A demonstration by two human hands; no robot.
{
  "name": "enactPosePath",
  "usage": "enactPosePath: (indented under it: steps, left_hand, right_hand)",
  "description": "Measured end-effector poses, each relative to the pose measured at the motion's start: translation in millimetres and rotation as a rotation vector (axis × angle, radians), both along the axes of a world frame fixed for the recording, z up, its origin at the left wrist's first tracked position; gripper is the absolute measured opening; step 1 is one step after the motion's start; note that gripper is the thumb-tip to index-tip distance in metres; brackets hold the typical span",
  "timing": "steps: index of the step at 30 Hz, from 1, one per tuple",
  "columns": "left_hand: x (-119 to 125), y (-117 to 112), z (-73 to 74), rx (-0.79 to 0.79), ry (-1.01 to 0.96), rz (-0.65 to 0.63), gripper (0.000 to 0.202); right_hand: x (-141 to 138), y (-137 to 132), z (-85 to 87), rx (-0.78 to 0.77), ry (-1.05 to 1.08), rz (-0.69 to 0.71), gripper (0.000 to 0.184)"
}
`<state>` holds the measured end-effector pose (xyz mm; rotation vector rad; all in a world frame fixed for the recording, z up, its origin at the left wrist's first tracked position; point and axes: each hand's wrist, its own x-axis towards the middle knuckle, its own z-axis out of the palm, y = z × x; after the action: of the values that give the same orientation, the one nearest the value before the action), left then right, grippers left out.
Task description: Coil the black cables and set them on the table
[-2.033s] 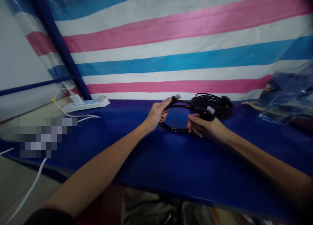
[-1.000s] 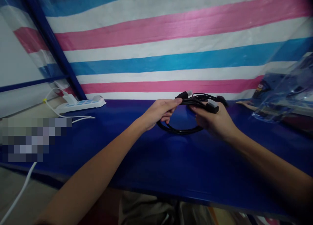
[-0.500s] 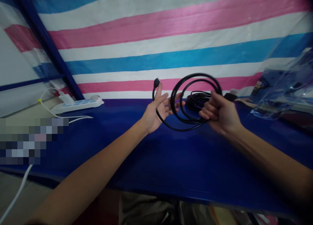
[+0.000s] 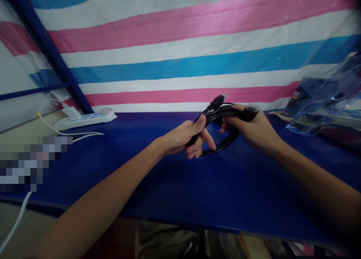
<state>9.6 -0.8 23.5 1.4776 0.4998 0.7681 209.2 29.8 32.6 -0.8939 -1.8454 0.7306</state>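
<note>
A coiled black cable (image 4: pixel 229 140) is held up in front of me over the blue desk, between both hands. My left hand (image 4: pixel 196 137) is wrapped round the coil's left side, thumb on top. Above that thumb, one black plug (image 4: pixel 217 102) with a lighter tip sticks up to the right. My right hand (image 4: pixel 249 123) grips the coil's upper right side, its fingers partly hidden behind the loops. The other black plug (image 4: pixel 249 113) lies across the back of this hand. Behind the hands, a second black coil on the desk is almost wholly hidden.
On the blue desk (image 4: pixel 158 191), a white power strip (image 4: pixel 87 120) stands at the back left with a white charger (image 4: pixel 71 111) and its cord. Clear plastic packaging (image 4: pixel 307 120) lies at the right. A striped sheet (image 4: pixel 180 71) hangs behind. A blurred patch covers the left edge.
My left hand was open beside the loops and has closed round the coil. The loops are gathered tighter and tilted flatter. The left plug has moved right, and my right hand has turned palm down.
</note>
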Motion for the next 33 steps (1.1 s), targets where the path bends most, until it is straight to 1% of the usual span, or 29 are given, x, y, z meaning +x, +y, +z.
enactPosePath:
  steps: [2, 4, 6, 7, 8, 9, 11, 13, 14, 15, 16, 18, 20, 22, 24, 25, 27, 29, 30, 33]
  left_hand:
    - [-0.6, -2.7, -0.1, -0.046, -0.031, -0.063, 0.057]
    - [0.1, -5.8, 1.5, -0.100, -0.075, -0.103, 0.055]
    - [2.8, -7.7, 3.7, -0.143, -0.070, -0.102, 0.059]
    - [4.7, -7.4, 4.2, -0.151, -0.052, -0.080, 0.063]
    - [6.7, -6.0, 4.1, -0.141, -0.039, -0.033, 0.065]
    - [8.4, -3.7, 3.1, -0.110, -0.038, 0.042, 0.065]
    - [10.3, 3.5, -1.7, -0.013, -0.080, 0.262, 0.058]
    - [9.8, 11.3, -8.9, 0.071, -0.142, 0.475, 0.046]
    - [9.2, 14.4, -12.8, 0.084, -0.163, 0.537, 0.040]
    - [8.8, 16.6, -16.4, 0.075, -0.179, 0.556, 0.036]
    - [8.9, 17.8, -19.5, 0.051, -0.195, 0.541, 0.033]
    - [11.3, 17.7, -23.7, -0.012, -0.237, 0.462, 0.033]
    - [15.2, 16.0, -24.7, -0.063, -0.294, 0.398, 0.036]
    - [17.6, 14.6, -23.0, -0.092, -0.321, 0.378, 0.041]
    - [16.4, 14.5, -19.4, -0.114, -0.290, 0.388, 0.049]
    - [14.5, 14.7, -17.2, -0.121, -0.261, 0.400, 0.053]
    - [9.9, 14.7, -12.4, -0.127, -0.209, 0.428, 0.057]
    - [6.4, 13.3, -7.9, -0.122, -0.188, 0.432, 0.058]
    - [5.6, 11.8, -5.8, -0.117, -0.183, 0.410, 0.058]
    - [6.7, 4.9, -0.6, -0.099, -0.136, 0.272, 0.061]
  right_hand:
    - [-1.0, 0.5, -4.5, -0.087, 0.068, 0.086, 0.021]
    - [-2.3, 1.5, -9.5, -0.144, 0.088, 0.138, 0.023]
    - [-3.2, 2.8, -13.3, -0.154, 0.082, 0.140, 0.025]
    - [-3.5, 3.7, -14.2, -0.160, 0.087, 0.129, 0.025]
    - [-3.6, 4.7, -14.5, -0.172, 0.113, 0.111, 0.025]
    - [-3.4, 5.7, -14.1, -0.190, 0.162, 0.082, 0.023]
    - [-2.1, 7.6, -11.3, -0.241, 0.316, 0.014, 0.020]
    - [0.6, 9.3, -6.7, -0.288, 0.491, -0.048, 0.019]
    - [2.6, 10.0, -4.4, -0.307, 0.564, -0.071, 0.020]
    - [4.7, 10.9, -2.3, -0.323, 0.622, -0.090, 0.021]
    - [6.9, 11.8, -0.9, -0.338, 0.665, -0.101, 0.021]
    - [11.0, 14.1, -0.5, -0.370, 0.722, -0.103, 0.022]
    - [13.1, 16.2, -3.6, -0.418, 0.727, -0.055, 0.022]
    - [11.8, 17.2, -9.1, -0.483, 0.667, 0.035, 0.021]
    - [7.1, 16.6, -15.5, -0.537, 0.531, 0.133, 0.021]
    - [4.0, 15.8, -18.4, -0.539, 0.445, 0.168, 0.022]
    - [-2.1, 13.9, -22.9, -0.465, 0.282, 0.189, 0.024]
    - [-6.3, 12.4, -24.7, -0.299, 0.169, 0.118, 0.023]
    - [-7.3, 11.8, -24.6, -0.200, 0.124, 0.062, 0.022]
    - [-7.5, 10.4, -21.5, 0.098, -0.008, -0.097, 0.015]
